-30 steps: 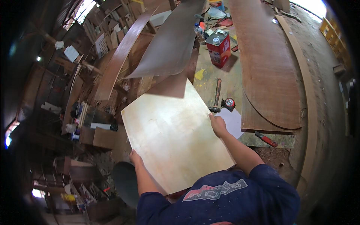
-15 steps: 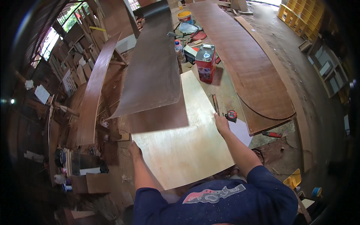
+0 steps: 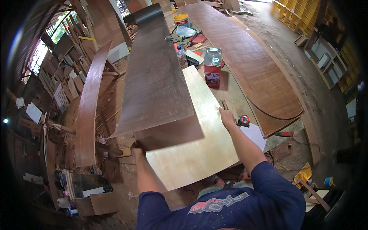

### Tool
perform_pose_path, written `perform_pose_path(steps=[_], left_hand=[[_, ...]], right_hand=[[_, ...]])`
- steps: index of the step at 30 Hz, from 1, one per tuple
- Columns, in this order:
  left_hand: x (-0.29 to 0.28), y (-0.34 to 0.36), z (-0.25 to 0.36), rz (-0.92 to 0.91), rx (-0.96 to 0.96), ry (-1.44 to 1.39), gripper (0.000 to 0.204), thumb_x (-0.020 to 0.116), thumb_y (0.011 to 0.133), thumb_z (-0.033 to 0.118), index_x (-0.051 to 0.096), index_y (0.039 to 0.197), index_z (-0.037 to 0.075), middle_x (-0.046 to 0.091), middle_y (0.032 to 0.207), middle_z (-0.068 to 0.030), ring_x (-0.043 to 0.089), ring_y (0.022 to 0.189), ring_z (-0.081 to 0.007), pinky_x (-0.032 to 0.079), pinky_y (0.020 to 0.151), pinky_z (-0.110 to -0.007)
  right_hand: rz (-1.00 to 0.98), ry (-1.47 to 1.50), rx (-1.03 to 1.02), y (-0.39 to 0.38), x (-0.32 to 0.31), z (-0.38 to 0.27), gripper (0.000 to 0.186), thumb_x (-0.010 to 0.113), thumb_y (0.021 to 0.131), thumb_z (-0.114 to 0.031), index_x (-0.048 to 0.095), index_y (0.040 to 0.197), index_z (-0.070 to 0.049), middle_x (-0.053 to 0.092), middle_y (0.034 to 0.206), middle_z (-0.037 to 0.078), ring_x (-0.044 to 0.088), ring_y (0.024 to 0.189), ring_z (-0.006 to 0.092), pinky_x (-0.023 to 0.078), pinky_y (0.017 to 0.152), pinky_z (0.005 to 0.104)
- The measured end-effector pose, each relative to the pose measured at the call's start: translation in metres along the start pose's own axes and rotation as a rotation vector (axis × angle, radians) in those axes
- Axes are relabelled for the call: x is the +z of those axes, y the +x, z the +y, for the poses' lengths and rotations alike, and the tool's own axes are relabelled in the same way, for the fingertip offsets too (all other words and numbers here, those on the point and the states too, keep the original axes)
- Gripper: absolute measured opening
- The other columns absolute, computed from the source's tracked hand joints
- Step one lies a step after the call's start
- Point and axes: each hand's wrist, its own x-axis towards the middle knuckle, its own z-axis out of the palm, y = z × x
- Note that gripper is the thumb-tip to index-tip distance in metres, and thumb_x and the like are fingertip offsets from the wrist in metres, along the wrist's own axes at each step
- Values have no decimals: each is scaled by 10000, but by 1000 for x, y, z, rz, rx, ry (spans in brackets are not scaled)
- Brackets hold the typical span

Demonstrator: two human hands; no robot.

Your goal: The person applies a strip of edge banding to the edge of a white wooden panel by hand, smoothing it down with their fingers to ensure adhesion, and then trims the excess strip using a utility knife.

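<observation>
A pale wooden board [image 3: 191,163], flat and smooth with a soft shine, is held in front of the person's tummy. A brown patch with a straight edge lies across its left part; it may be a shadow, but I can't be sure. A long dark brown sheet [image 3: 157,80], dull and a bit scratched, covers some of the board's far left side. Its near end is cut straight. On the right lies another long sheet, the reddish-brown one [image 3: 245,57], with fine lines in it and a thin dark curve near its end.

The left hand [image 3: 137,150] pinches the board's left edge. The right hand [image 3: 227,117] pinches the right edge, farther from the body, with the thumb on top. Both arms reach forward, the right one slanting in toward the board.

To the right of the board, a strip of table [image 3: 233,89] shows before the reddish-brown sheet begins. A boxy red can [image 3: 212,74] with a metal top stands there. A round tape measure [image 3: 243,121] sits just beside the right wrist, and white paper [image 3: 256,137] lies near the forearm. To the left, brown floor [image 3: 124,174] shows past the left arm. The board's near edge is close to the shirt [image 3: 226,207].
</observation>
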Motion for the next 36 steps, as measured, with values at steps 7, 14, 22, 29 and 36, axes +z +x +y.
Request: perform_pose_path(steps=[7,14,22,29,36], left_hand=[[7,56,-1,-70,381,1538,289,488,1081,195,738,1163,77,799,1077,-146,775,1031,-292,625,827,-414],[12,41,16,-85,717,1573,337,555,1038,345,753,1103,80,793,966,-147,776,917,-334,626,756,-484],[16,41,28,-131,545,1307,332,621,1019,308,751,1140,28,775,1082,-206,758,992,-363,621,808,-498],[17,-77,45,428,195,-2,326,653,1069,182,650,1259,-82,689,1216,-218,655,1089,-310,555,906,-413],[118,-296,76,22,434,23,150,623,1059,120,655,1169,23,661,1094,-93,621,970,-230,519,850,-371]], right_hand=[[11,-33,-33,24,4,-10,714,500,1038,-566,356,1682,-291,649,1381,345,611,1316,510,457,1104,591],[17,26,-146,37,11,-6,748,513,1039,-571,512,1539,-14,647,1334,385,618,1296,515,463,1098,536],[38,11,-216,12,-6,3,818,622,1007,-600,473,1582,-37,675,1354,327,658,1259,478,513,1076,522],[267,12,-231,-35,-101,89,370,691,969,-395,775,1161,-89,758,1181,217,729,1110,392,567,949,528],[689,-406,-187,-6,-202,206,250,735,934,-233,771,1175,-180,703,1340,88,542,1401,315,433,1128,501]])
